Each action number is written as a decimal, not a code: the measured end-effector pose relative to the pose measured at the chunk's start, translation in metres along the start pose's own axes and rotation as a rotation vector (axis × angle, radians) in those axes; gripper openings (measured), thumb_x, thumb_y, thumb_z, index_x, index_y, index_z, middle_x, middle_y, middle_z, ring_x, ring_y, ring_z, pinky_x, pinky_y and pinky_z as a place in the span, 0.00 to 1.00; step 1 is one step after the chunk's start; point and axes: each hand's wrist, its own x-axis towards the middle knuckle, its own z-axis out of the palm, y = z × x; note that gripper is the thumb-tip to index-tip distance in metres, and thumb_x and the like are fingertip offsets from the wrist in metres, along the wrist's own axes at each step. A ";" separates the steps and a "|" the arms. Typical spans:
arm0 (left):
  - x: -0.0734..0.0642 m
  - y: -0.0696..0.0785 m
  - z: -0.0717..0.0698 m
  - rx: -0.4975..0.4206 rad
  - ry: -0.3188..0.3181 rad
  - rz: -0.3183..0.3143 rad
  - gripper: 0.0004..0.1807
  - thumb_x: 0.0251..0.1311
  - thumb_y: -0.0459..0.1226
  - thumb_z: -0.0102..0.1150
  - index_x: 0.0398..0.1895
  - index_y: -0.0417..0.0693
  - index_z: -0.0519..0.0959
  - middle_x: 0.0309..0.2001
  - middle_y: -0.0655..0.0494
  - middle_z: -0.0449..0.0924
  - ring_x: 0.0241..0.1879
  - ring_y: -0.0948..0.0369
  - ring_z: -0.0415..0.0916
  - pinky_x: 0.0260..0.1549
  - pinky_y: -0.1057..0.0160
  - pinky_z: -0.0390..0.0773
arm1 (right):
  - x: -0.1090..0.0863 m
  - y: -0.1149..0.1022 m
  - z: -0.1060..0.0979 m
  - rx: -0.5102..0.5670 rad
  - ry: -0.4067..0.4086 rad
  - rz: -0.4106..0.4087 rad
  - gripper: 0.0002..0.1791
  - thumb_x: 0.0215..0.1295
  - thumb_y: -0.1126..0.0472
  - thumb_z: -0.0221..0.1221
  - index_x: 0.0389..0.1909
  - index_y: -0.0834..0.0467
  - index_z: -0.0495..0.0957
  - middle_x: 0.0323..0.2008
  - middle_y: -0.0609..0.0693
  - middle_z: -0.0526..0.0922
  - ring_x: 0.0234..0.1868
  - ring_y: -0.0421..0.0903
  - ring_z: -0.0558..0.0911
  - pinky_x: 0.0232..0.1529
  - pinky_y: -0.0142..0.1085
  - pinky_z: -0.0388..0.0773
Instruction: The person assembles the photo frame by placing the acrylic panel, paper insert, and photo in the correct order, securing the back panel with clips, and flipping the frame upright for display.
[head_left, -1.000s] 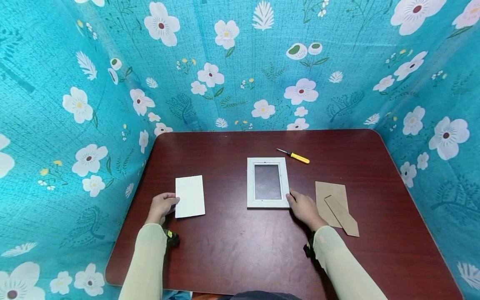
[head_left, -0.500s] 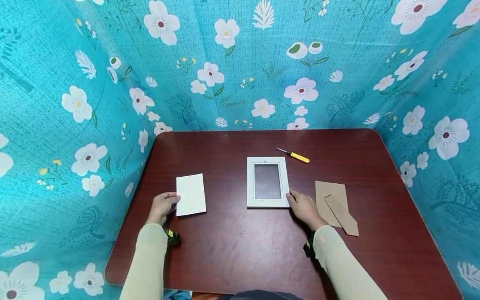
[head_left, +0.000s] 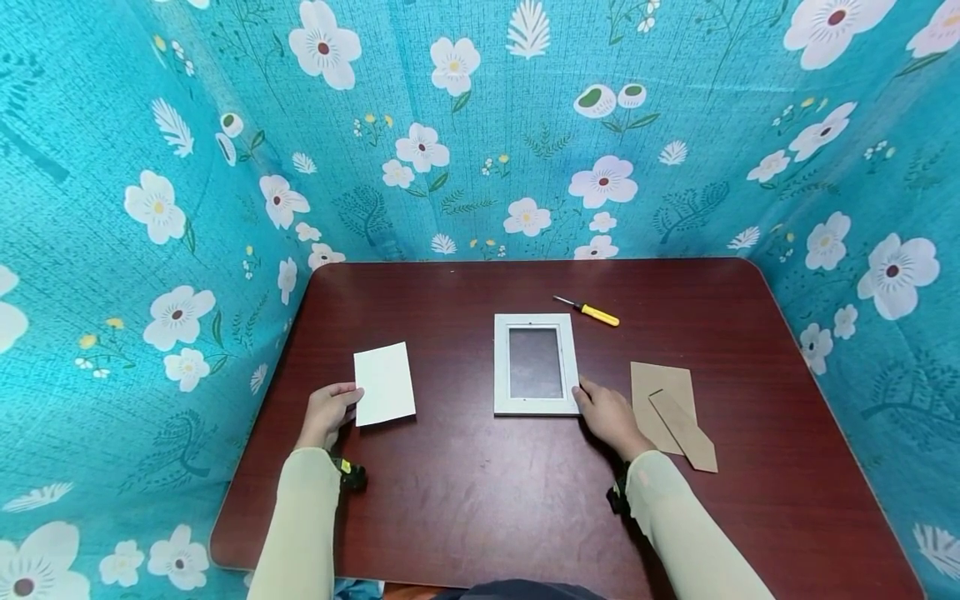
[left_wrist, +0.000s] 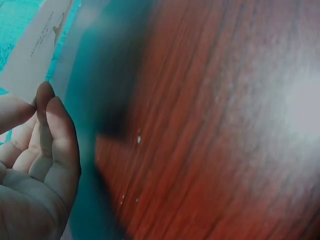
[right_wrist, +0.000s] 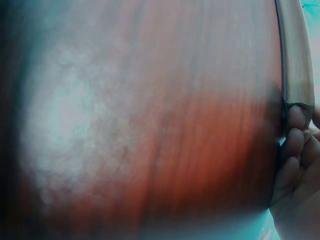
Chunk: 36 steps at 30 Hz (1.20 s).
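My left hand (head_left: pixel 327 414) pinches a white sheet of paper or card (head_left: pixel 384 385) at its left edge, thumb against fingertips. The left wrist view shows the underside of this card (left_wrist: pixel 30 55), with small print and a brown mark near the edge. A white picture frame (head_left: pixel 536 406) lies on the table, its opening showing a greyish pane. My right hand (head_left: pixel 609 417) grips the frame by its lower right corner. From the right wrist, the frame's side (right_wrist: pixel 298 55) appears at the far right with curled fingers (right_wrist: pixel 294 142) against it.
Behind the frame lies a screwdriver (head_left: pixel 598 315) with a yellow handle. Right of my right hand, a brown backing board (head_left: pixel 663 379) lies flat, with a narrow brown stand piece (head_left: pixel 686 433) across it. Floral curtains (head_left: pixel 480 150) surround the dark red table (head_left: pixel 450 492).
The white card has shifted slightly right and away from me, tilting a little, and my left hand has moved slightly with it. My right hand and the frame have stayed in place.
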 end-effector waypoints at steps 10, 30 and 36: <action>0.001 0.002 0.005 -0.022 0.006 0.014 0.21 0.62 0.38 0.65 0.55 0.36 0.76 0.49 0.44 0.77 0.41 0.59 0.77 0.36 0.64 0.79 | -0.001 -0.001 0.001 0.001 -0.007 -0.003 0.28 0.77 0.49 0.46 0.68 0.62 0.67 0.60 0.63 0.74 0.59 0.65 0.73 0.57 0.59 0.66; -0.003 0.014 0.024 -0.089 -0.059 0.077 0.20 0.62 0.36 0.64 0.54 0.36 0.75 0.42 0.50 0.80 0.41 0.61 0.76 0.38 0.63 0.79 | 0.001 -0.005 -0.004 -0.010 -0.017 0.008 0.27 0.77 0.50 0.45 0.68 0.63 0.66 0.60 0.64 0.73 0.59 0.66 0.72 0.57 0.59 0.65; -0.004 0.013 0.030 -0.125 -0.083 0.075 0.19 0.62 0.34 0.64 0.53 0.35 0.74 0.41 0.51 0.80 0.41 0.61 0.76 0.39 0.63 0.79 | 0.001 -0.004 -0.003 -0.014 -0.023 0.021 0.28 0.77 0.49 0.44 0.68 0.62 0.66 0.61 0.63 0.73 0.59 0.66 0.72 0.58 0.59 0.64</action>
